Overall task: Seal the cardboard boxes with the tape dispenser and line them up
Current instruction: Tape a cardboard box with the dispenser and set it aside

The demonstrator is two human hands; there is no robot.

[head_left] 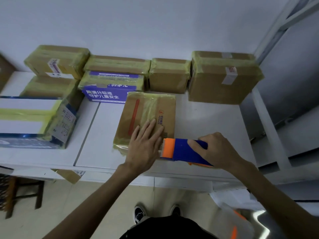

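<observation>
Right now a flat brown box (150, 107) lies near the middle of the white table (207, 118), its top streaked with yellowish tape and a red strip along its 9 o'clock side. The left hand (145, 145) rests flat on the near end of this box, fingers straight and slightly spread, pointing toward 1 o'clock. The right hand (219, 150) is curled around the blue body of the tape dispenser (181, 150), thumb on top. The dispenser's orange front end sits at the box's 5 o'clock corner, just beside the left hand's little finger. Whether the tape itself touches the cardboard cannot be told.

Other taped boxes stand along the wall. At 12 o'clock from the brown box is a small plain box (169, 76). At 2 o'clock is a large box (222, 80) with a white label. At 11 o'clock a blue printed box (107, 94) touches the brown box's far corner, with a flatter box (117, 65) behind it. At 9 o'clock, well apart, lies a long white-and-blue box (31, 121), and two stacked brown boxes (57, 61) sit beyond it. Below the table edge, at 6 o'clock, the person's shoes (139, 213) show on the floor.
</observation>
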